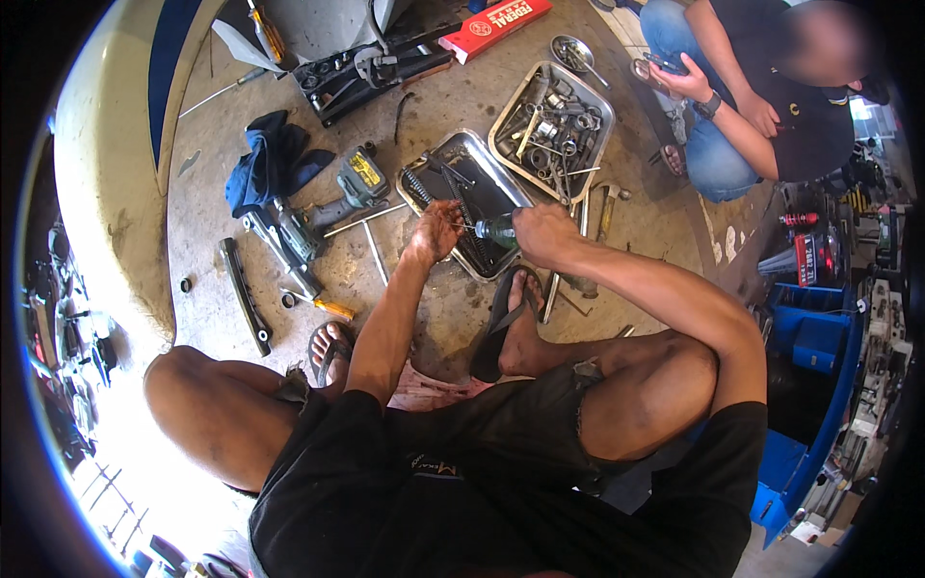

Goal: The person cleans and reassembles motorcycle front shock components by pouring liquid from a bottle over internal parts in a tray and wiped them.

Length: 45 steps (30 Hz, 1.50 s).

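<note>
My right hand (546, 234) is wrapped round a clear greenish bottle (496, 231), tipped on its side with its narrow end toward my left. Facing that end, my left hand (440, 229) has its fingers curled inward; a small thing may be in them, but I cannot make it out. Both hands are over a metal tray (493, 196) with a dark, wet-looking bottom. Inside the tray, a long coil spring (416, 185) leans at the left side, and other dark slender parts lie partly hidden behind my left hand.
Beyond stands a second tray (498, 135) full of metal parts. A cordless power tool (361, 183), T-handle wrench (374, 252), blue cloth (265, 164) and screwdriver (333, 308) lie left; a hammer (607, 214) lies right. Another person (756, 106) crouches at the far right, holding a phone.
</note>
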{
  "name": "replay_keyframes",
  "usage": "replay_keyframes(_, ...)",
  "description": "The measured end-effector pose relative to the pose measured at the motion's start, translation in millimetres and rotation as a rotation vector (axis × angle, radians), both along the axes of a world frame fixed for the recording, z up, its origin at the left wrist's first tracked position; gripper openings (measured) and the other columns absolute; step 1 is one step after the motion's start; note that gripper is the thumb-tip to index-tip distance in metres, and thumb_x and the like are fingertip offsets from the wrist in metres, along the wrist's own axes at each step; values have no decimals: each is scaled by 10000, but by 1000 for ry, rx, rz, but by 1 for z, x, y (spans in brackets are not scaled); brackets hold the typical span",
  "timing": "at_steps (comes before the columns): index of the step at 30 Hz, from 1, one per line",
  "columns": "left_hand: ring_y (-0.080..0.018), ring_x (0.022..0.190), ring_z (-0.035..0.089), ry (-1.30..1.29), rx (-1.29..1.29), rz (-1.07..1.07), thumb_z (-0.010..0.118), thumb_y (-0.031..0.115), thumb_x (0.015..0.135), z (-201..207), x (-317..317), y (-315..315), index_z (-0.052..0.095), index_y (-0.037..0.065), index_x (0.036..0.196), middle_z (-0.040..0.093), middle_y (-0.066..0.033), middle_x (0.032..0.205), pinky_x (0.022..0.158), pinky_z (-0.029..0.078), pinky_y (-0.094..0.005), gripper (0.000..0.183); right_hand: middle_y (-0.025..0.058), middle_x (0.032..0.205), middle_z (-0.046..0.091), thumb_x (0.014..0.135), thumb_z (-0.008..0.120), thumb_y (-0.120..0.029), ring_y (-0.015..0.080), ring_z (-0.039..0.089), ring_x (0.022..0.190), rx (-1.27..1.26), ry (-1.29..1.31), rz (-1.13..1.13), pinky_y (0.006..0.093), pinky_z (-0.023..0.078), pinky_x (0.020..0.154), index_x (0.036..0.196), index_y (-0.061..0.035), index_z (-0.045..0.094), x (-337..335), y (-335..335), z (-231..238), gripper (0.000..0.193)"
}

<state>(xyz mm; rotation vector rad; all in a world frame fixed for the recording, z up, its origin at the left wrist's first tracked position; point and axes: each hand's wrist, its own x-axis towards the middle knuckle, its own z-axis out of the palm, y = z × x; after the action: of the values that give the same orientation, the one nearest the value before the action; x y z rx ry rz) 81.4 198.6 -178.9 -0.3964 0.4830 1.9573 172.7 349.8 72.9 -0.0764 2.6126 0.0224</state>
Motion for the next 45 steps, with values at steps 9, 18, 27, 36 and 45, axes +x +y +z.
replay_keyframes(9, -182, 734, 574, -26, -92, 22, 506, 297, 948, 12, 4, 6, 636, 67, 917, 630, -47, 820, 713, 444, -326, 266, 256, 845, 664, 794, 479, -78, 382, 663, 812, -28, 57, 15, 451, 517, 775, 857, 40, 650, 6, 13, -8, 217)
replay_keyframes(18, -144, 692, 511, 50, -56, 2, 530, 254, 925, -2, -1, 3, 628, 52, 977, 546, -5, 748, 653, 408, -287, 231, 191, 773, 685, 859, 430, -66, 285, 692, 716, 15, 1, -9, 382, 564, 665, 836, 14, 677, 3, 9, -11, 261)
replay_keyframes(27, -228, 828, 552, 39, -155, 46, 499, 126, 952, 19, 4, 10, 585, -12, 1033, 543, -77, 854, 863, 499, -385, 182, 216, 888, 684, 806, 510, -64, 324, 680, 844, 23, -17, -42, 392, 543, 760, 881, 19, 681, 2, 8, -4, 204)
replay_keyframes(36, -335, 1089, 569, 281, -148, -11, 367, 10, 969, 40, -16, -4, 458, -67, 1208, 556, -202, 1132, 979, 485, -420, 267, 246, 961, 654, 755, 742, -354, 378, 647, 923, -46, -88, -170, 447, 516, 804, 1015, 38, 633, 11, 23, -14, 483)
replay_keyframes(45, -302, 1072, 601, 443, -200, -49, 398, 68, 990, 56, -15, -6, 476, -39, 1190, 576, -198, 1151, 947, 504, -371, 240, 185, 1100, 652, 687, 806, -368, 337, 623, 1019, -317, -115, -213, 407, 490, 897, 1201, -10, 562, 34, 66, -28, 673)
